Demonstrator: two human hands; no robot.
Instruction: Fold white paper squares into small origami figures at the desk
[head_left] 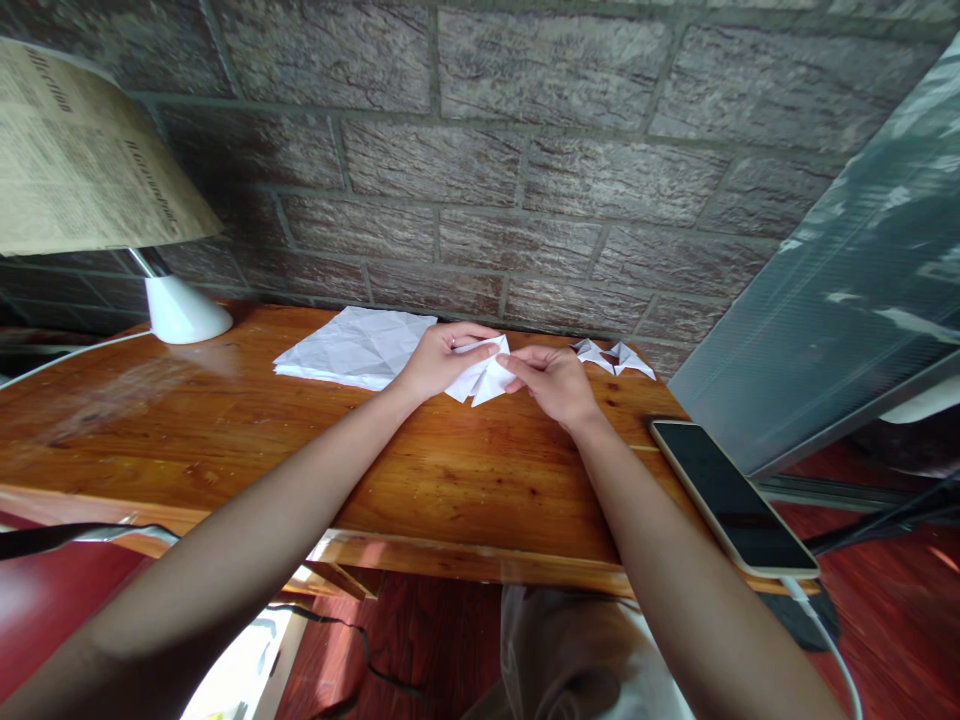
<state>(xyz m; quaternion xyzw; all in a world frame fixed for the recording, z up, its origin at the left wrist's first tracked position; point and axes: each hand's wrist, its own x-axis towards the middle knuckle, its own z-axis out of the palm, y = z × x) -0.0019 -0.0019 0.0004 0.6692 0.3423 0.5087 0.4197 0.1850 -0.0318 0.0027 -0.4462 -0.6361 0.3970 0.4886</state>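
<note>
A partly folded piece of white paper, with pointed flaps toward me, is held just above the wooden table. My left hand grips its left side, thumb on top and fingers behind; a ring shows on one finger. From the right, my right hand pinches the paper's edge between thumb and fingers. Behind my left hand lies a stack of creased white paper sheets. Beyond my right hand sit small folded white paper pieces near the wall.
On the table's left stands a lamp with a white base and newsprint shade. A smartphone with a white cable lies at the right edge. A brick-patterned wall rises behind; a translucent panel stands to the right.
</note>
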